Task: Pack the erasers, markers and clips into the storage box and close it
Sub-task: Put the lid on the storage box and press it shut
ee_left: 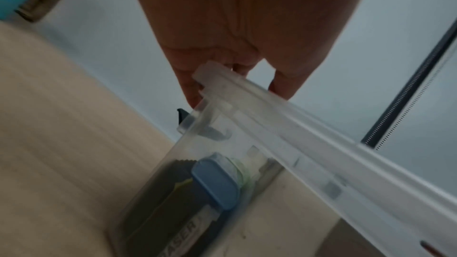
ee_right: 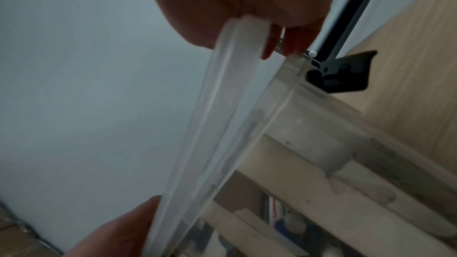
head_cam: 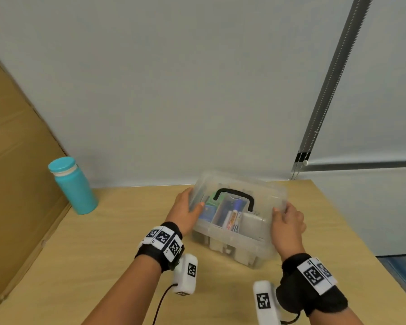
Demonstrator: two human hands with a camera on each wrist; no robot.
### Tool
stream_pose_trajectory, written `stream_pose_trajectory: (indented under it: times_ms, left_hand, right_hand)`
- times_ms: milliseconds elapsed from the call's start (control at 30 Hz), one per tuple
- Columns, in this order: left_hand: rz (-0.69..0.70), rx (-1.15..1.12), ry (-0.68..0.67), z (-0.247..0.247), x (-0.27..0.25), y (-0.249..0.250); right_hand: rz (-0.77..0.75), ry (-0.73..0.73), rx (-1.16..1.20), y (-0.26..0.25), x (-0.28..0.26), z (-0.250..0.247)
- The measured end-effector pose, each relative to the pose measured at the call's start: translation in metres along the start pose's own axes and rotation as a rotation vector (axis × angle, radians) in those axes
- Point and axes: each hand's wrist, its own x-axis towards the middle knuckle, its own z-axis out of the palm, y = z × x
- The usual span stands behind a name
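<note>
A clear plastic storage box [head_cam: 232, 245] stands on the wooden table. Its clear lid [head_cam: 267, 191], with a black handle [head_cam: 234, 195], hangs just above the rim, tilted. My left hand [head_cam: 185, 212] grips the lid's left edge [ee_left: 272, 108], and my right hand [head_cam: 286, 221] grips its right edge [ee_right: 222, 105]. Through the plastic I see markers [head_cam: 232, 219], a blue eraser [head_cam: 206, 213] and a green item inside. The left wrist view shows a blue-capped item [ee_left: 215, 181] and a dark eraser pack [ee_left: 173, 212] against the box wall. A black latch [ee_right: 346, 71] hangs open on the right side.
A teal bottle [head_cam: 73, 186] stands at the table's back left, beside a cardboard sheet [head_cam: 14, 160]. A grey wall runs behind the table, with a dark toothed rail [head_cam: 326, 90] at the right. The table's right edge [head_cam: 361, 242] falls away close to the box.
</note>
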Motion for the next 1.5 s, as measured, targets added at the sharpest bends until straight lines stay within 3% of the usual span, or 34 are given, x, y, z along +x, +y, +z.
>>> stream_pose_trajectory:
  times_ms: [333, 533, 733, 1000, 1233, 1400, 1500]
  left_hand:
    - [-0.044, 0.064, 0.074, 0.002, -0.028, -0.014]
    - [-0.040, -0.011, 0.136, 0.005, -0.050, -0.032]
    - [-0.025, 0.019, 0.133, 0.006, -0.048, -0.033]
    - [-0.113, 0.295, 0.118, 0.006, -0.035, -0.033]
    - [-0.360, -0.130, -0.118, 0.002, -0.023, -0.038]
    - [-0.225, 0.202, 0.059, 0.006, -0.031, -0.025]
    - [-0.209, 0.240, 0.050, 0.008, -0.032, -0.024]
  right_hand:
    - [-0.067, -0.194, -0.112, 0.009, 0.005, 0.005]
    - [-0.247, -0.260, -0.369, 0.005, 0.011, 0.006]
    - [-0.301, -0.298, -0.544, 0.004, 0.022, 0.009]
    - [-0.227, -0.346, -0.622, 0.000, 0.031, 0.013]
    - [-0.125, -0.418, -0.696, -0.008, 0.029, 0.016]
    - [-0.018, -0.383, -0.584, -0.011, 0.033, 0.024]
    - [-0.015, -0.324, -0.541, -0.010, 0.032, 0.028]
